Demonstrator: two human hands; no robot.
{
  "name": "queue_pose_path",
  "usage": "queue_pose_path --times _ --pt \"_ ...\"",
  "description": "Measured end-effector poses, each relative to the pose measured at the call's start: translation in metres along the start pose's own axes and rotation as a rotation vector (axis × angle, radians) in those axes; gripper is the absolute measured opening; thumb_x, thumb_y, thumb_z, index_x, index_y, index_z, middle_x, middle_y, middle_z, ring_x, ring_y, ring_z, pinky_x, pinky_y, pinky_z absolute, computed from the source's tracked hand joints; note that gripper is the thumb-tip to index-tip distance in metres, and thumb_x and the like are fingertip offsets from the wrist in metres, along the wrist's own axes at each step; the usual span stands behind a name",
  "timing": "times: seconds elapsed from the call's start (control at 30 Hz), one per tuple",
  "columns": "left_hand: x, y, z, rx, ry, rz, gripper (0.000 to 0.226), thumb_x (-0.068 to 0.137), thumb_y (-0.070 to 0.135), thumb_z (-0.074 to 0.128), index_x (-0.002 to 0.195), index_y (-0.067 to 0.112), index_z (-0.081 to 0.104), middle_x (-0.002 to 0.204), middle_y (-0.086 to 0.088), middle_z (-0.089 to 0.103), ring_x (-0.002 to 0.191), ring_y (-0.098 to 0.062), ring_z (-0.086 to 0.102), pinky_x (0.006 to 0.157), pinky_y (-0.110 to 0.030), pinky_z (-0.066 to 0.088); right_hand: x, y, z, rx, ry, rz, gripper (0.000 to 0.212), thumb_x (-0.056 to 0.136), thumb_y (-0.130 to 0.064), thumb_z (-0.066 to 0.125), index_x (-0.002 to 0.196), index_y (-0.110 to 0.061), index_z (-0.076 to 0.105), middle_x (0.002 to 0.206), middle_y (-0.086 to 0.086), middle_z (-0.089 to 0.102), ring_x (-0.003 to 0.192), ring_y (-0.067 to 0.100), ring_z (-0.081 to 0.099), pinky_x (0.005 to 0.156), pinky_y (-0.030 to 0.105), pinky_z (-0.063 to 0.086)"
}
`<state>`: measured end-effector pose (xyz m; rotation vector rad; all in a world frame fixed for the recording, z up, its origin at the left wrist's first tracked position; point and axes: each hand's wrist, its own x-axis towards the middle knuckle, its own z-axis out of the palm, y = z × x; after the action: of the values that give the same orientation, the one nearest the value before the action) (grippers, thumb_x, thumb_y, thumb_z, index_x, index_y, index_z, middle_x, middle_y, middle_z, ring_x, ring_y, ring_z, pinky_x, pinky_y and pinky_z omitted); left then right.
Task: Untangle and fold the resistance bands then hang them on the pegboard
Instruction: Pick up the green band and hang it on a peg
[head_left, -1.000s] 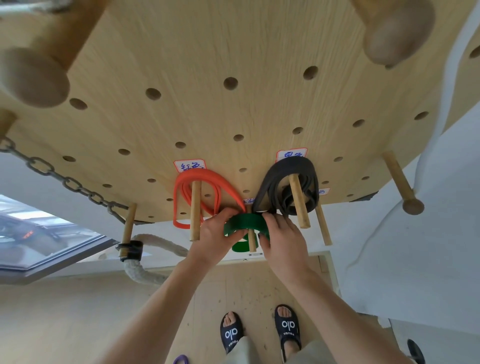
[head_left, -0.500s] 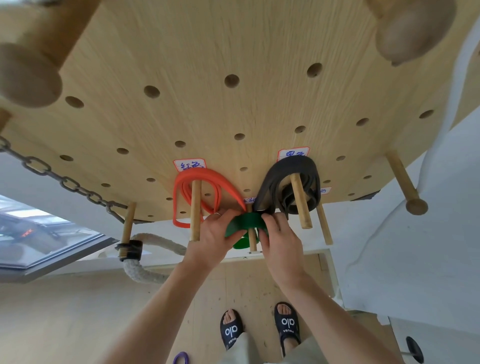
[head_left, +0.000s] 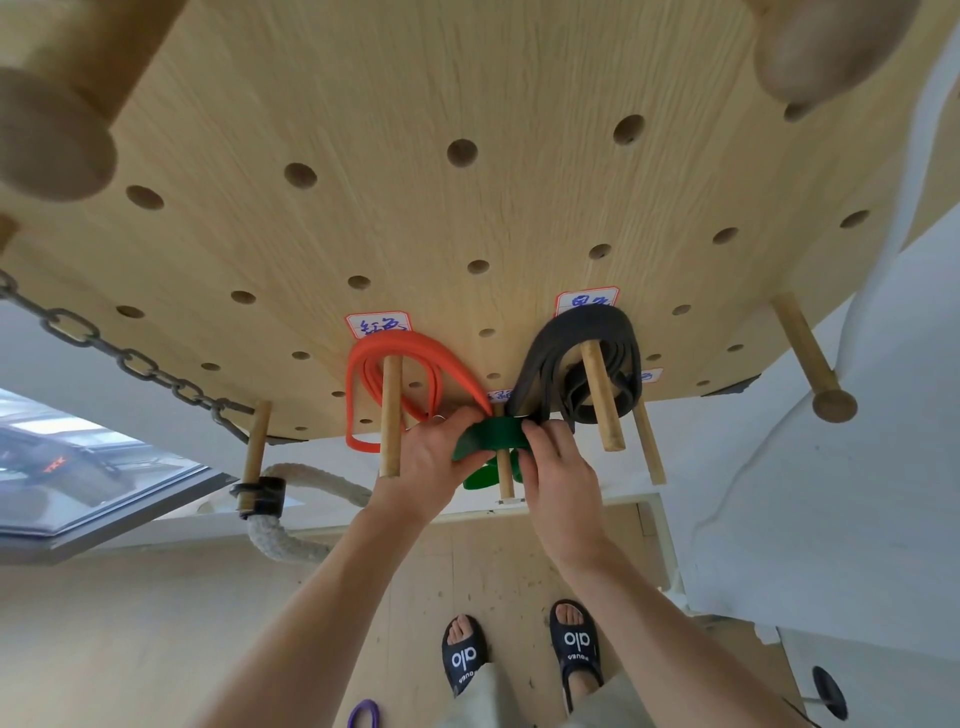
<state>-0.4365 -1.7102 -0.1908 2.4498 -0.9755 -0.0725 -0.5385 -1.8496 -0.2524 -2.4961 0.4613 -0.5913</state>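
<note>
Since a second ago, both hands have edged slightly up the frame toward the board, and the green band sits a little further along its peg.

Head view, looking steeply up a wooden pegboard (head_left: 519, 171) that fills the upper frame. At centre, the left hand (head_left: 431, 457) and right hand (head_left: 558, 467) meet around a folded green band (head_left: 491, 435) draped over a short wooden peg (head_left: 504, 475). The left thumb and fingers pinch the band's left end; the right fingers curl over its right end. The band's long axis runs left to right across the frame, crossing the peg, which points down toward the camera. Both hands are equally near, one at each end, so seating the band looks like a shared push along the peg toward the board.

Left of centre, an orange band (head_left: 395, 353) hangs looped on its own peg. Right of centre, a black band (head_left: 576, 343) hangs likewise. A purple band (head_left: 363, 714) lies on the floor at the bottom edge, apparently not yet hung. A chain (head_left: 124, 358) crosses the left side.
</note>
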Motion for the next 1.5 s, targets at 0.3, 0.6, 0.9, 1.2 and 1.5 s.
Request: queue_pose_path --times 0.3,0.6,0.9,1.2,1.5 --pt "-0.007 -0.001 0.0 0.083 0.06 0.068 0.029 0.087 0.032 0.076 0.111 0.02 0.065 0.089 0.001 0.072 0.069 -0.018 0.066 0.058 -0.004 0.029 -0.006 -0.006 -0.005 0.072 0.027 0.03 0.03 0.092 -0.01 0.068 0.122 -0.008 0.064 0.112 0.012 0.063 0.078 0.028 0.07 0.063 0.04 0.063" --pt "-0.006 0.001 0.004 0.187 0.074 0.134 0.028 0.084 0.029 0.081 0.107 0.018 0.069 0.086 -0.001 0.072 0.063 -0.02 0.066 0.056 -0.016 0.033 -0.003 -0.009 -0.005 0.135 0.005 -0.04 0.032 0.097 -0.023 0.054 0.12 -0.005 0.069 0.115 0.012 0.062 0.081 0.025 0.07 0.069 0.038 0.063" --pt "-0.001 -0.004 0.008 0.141 0.055 0.095 0.024 0.089 0.029 0.077 0.108 0.017 0.068 0.081 -0.003 0.069 0.062 -0.023 0.064 0.054 -0.021 0.036 0.006 -0.001 -0.013 0.219 -0.032 -0.049 0.026 0.095 -0.013 0.067 0.12 -0.006 0.07 0.116 0.007 0.061 0.091 0.02 0.067 0.079 0.037 0.062" --pt "-0.003 -0.005 0.011 0.146 0.035 0.105 0.04 0.094 0.049 0.046 0.11 0.018 0.065 0.098 -0.006 0.068 0.068 -0.024 0.067 0.052 -0.035 0.056 0.007 -0.004 -0.019 0.279 -0.049 -0.047 0.026 0.096 -0.016 0.064 0.119 -0.006 0.07 0.114 0.004 0.06 0.083 0.014 0.066 0.077 0.03 0.06" --pt "-0.007 0.0 0.013 0.134 0.051 0.04 0.02 0.092 0.032 0.07 0.104 0.017 0.066 0.101 -0.002 0.066 0.072 -0.022 0.065 0.053 -0.034 0.054 0.012 -0.001 -0.02 0.328 -0.059 -0.058 0.028 0.097 -0.021 0.058 0.116 -0.004 0.071 0.111 0.006 0.06 0.085 0.019 0.067 0.078 0.038 0.061"
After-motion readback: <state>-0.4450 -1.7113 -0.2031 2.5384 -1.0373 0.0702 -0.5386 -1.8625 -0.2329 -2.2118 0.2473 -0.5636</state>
